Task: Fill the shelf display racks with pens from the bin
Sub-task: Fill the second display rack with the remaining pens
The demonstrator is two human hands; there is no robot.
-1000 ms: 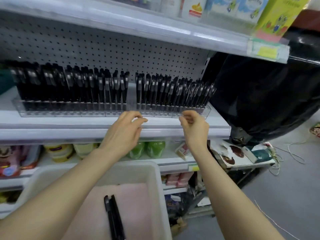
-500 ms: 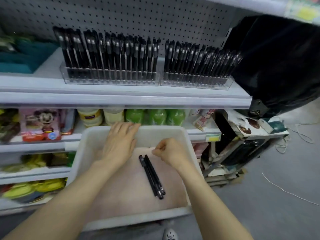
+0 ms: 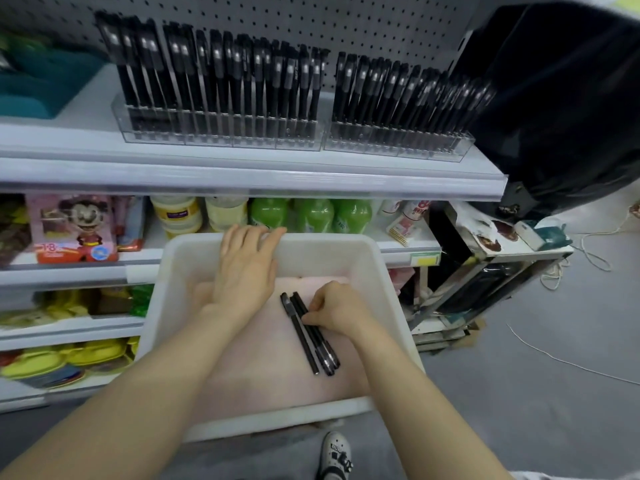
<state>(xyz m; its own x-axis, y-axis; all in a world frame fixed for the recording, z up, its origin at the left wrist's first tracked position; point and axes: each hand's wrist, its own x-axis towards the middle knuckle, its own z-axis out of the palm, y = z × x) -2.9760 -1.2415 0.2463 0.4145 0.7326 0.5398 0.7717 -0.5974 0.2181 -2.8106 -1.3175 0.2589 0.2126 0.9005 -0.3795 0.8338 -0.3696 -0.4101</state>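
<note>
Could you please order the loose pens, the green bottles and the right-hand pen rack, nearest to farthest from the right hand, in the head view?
1. loose pens: in the bin, pinched by the right hand.
2. green bottles: lower shelf, behind the bin.
3. right-hand pen rack: upper shelf.

A shop: stocked shelves (image 3: 242, 174) at the frame's top and left hold pens (image 3: 221, 81), green bottles (image 3: 304, 214) and packaged toys (image 3: 74, 230).

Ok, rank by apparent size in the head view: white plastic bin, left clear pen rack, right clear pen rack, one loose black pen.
1. white plastic bin (nearest the camera, which flatters it)
2. left clear pen rack
3. right clear pen rack
4. loose black pen
</note>
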